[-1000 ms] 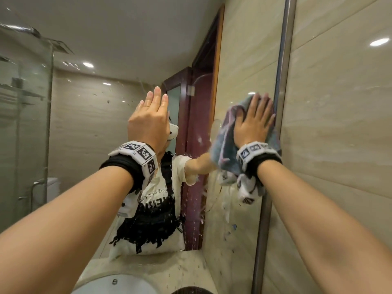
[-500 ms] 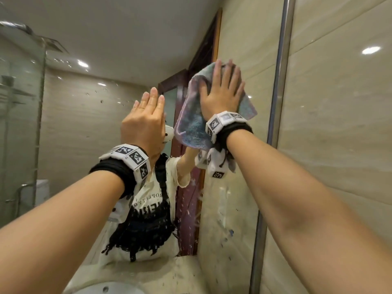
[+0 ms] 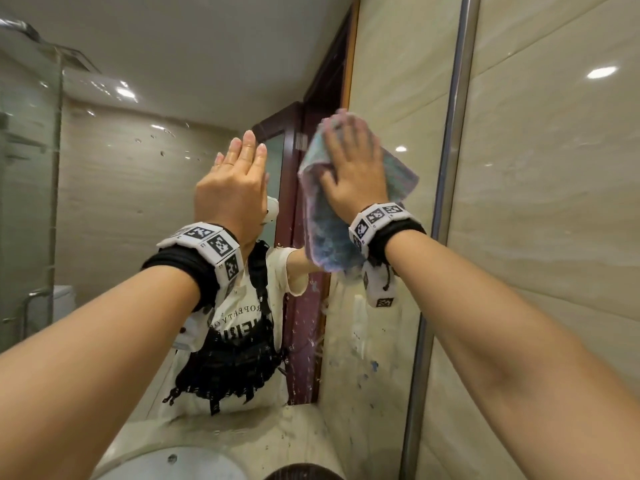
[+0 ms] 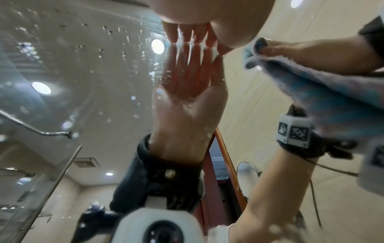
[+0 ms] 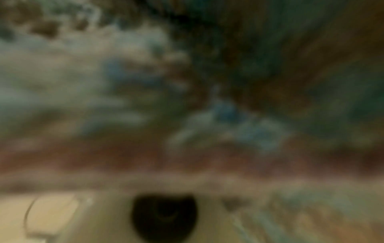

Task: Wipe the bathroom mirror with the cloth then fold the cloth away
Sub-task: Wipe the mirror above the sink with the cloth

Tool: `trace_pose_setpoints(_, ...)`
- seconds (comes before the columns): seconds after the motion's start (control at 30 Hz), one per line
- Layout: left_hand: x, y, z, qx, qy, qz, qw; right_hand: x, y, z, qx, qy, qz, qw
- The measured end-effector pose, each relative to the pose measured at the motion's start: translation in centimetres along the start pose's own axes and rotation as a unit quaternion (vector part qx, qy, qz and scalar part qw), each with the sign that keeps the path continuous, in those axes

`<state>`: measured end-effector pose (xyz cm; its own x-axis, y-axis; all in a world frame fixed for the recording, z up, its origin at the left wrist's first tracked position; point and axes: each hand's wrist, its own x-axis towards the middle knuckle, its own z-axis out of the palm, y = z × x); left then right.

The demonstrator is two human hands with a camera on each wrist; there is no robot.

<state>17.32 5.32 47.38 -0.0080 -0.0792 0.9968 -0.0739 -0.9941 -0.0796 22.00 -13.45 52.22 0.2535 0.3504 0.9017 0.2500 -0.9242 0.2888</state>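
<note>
Left hand [image 3: 231,188] flat, fingers straight and together, fingertips [image 4: 188,37] touching mirror [image 3: 138,202] glass, holding nothing. Right hand [image 3: 356,168] spread open, palm pressing cloth [image 3: 329,233] flat against mirror, fingers straight, slightly blurred at tips. Hands apart, side by side at about same height, right a little higher. Cloth blue-grey with pinkish edges, bunched under right palm, loose corner hanging below wrist; sits on right part of mirror, near metal frame strip [image 3: 450,168]. In left wrist view cloth [image 4: 311,92] draped over right fingers, edge lifted off glass at left side. Right wrist view too blurred, only smeared blue-grey cloth texture [image 5: 239,128]. White tagged wristbands over black straps on both wrists [image 3: 204,247]. Water droplets [image 3: 162,133] scattered over left and upper mirror; smears and blue flecks [image 3: 367,368] on lower right glass. Below hands, edge of white sink [image 3: 166,462] and beige countertop [image 3: 277,434]. Beyond frame strip, beige tiled wall [image 3: 554,202] to right. Reflected in mirror: person's white shirt with black harness, dark red door, glass shower screen at left, ceiling lights.
</note>
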Motion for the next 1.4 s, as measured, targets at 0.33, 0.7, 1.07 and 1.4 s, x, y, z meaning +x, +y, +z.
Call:
trace_pose_setpoints(0.33,-0.2,0.1,-0.3,-0.014,-0.036,0.000,0.999,-3.4,-2.4,0.4,0.035,-0.038,0.146,0.988)
trace_pose_setpoints(0.7,-4.1,0.3,0.0,-0.013,-0.021,0.031,0.999,-4.6,0.3,-0.2,0.060,-0.113,0.146,0.981)
trace_pose_setpoints(1.07,-5.8,0.6,-0.2,-0.014,-0.021,0.042,0.999,-11.9,-0.6,1.0,0.015,-0.188,0.132,0.973)
trace_pose_setpoints(1.4,-6.0,0.8,0.1,-0.016,-0.021,0.029,0.999,-6.0,1.6,0.3,0.084,-0.090,0.270,0.955)
